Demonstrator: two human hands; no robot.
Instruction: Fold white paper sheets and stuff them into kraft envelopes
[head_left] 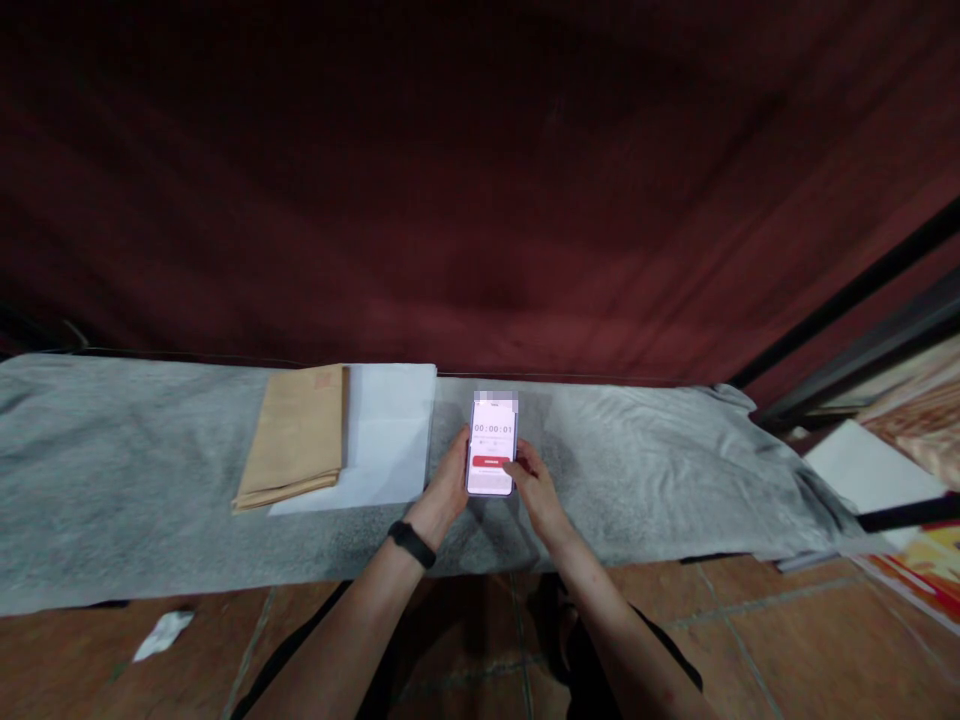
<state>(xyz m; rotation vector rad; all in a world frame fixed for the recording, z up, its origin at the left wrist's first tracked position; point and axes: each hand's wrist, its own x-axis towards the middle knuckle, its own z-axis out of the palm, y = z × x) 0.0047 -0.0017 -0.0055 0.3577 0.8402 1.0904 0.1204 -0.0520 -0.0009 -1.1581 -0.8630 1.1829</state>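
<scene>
A lit smartphone (491,446) is held upright over the grey cloth, its screen facing me. The screen reads 00:00:01 above a red button. My left hand (452,474) is closed around the phone's left edge, and a black band (412,544) circles that wrist. On the other side, my right hand (536,483) grips the lower right edge, its thumb on the screen at the end of the red button. Left of the phone, a stack of brown paper envelopes (296,428) lies partly on top of white paper sheets (390,430).
Grey cloth (637,470) covers the long, narrow table. A dark red curtain (480,200) hangs behind it. At the right are a black bar (847,300) and a white board (862,465). A crumpled white scrap (163,634) lies on the tiled floor (720,610).
</scene>
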